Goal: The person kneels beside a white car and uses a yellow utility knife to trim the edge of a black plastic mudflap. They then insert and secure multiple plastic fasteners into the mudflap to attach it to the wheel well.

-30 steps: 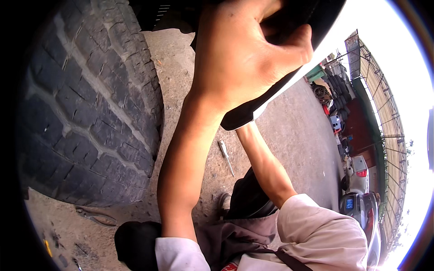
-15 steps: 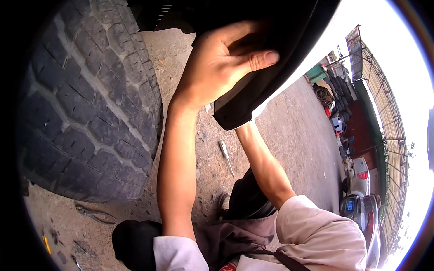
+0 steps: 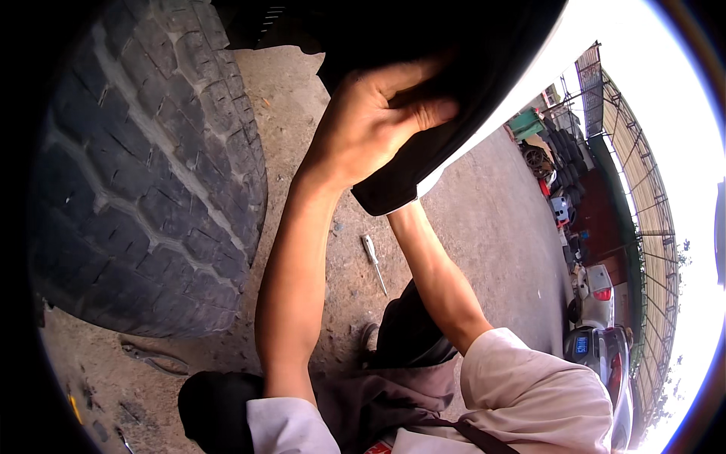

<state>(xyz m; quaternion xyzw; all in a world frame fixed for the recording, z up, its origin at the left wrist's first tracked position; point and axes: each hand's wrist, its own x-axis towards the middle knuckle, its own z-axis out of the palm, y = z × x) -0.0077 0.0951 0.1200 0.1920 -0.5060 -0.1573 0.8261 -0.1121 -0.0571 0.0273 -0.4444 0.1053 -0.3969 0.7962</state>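
My left hand (image 3: 382, 125) reaches up into the dark underside of a black-lined body panel (image 3: 382, 198), close to a large tyre. Its thumb and index finger stretch apart, with the thumb near the inner face of the lining; the other fingertips are lost in shadow. I see nothing held in it. My right forearm (image 3: 431, 257) goes up behind the lower end of the same panel, whose outer side is white. The panel hides my right hand completely.
The worn tyre (image 3: 151, 181) fills the left side. On the ground lie a screwdriver (image 3: 370, 250) and pliers (image 3: 155, 359). A dark-trousered leg and shoe (image 3: 369, 337) are below. At the right stand parked cars (image 3: 597, 344), stacked tyres (image 3: 566, 155) and a fenced shed.
My left hand has shifted slightly down, its thumb now deeper in the shadow of the lining. My right forearm stays behind the panel, and the whole view has moved a little.
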